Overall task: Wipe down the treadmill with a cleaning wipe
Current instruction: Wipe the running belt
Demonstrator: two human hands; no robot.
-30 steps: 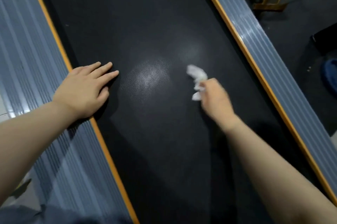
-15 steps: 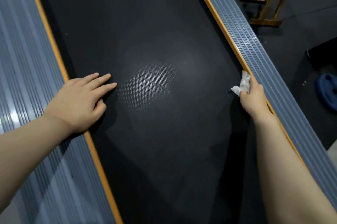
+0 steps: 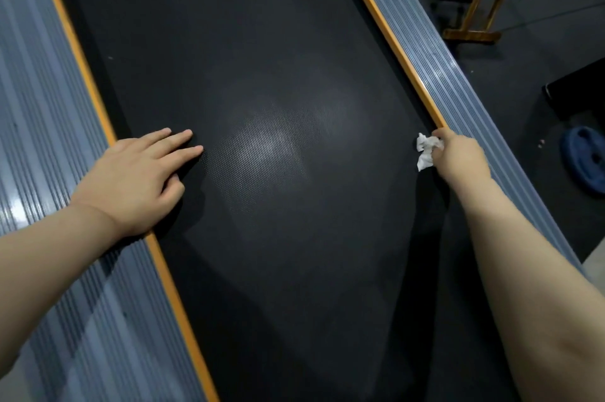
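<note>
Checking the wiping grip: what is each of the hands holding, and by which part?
The right hand grips the crumpled white wipe by its bunched right end; the rest sticks out leftward. The left hand holds nothing, resting flat on the belt.

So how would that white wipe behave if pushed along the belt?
The wipe looks crumpled and bunched in the right hand, so it is probably floppy and light. On the textured belt it would likely drag and bunch rather than slide or roll.
</note>
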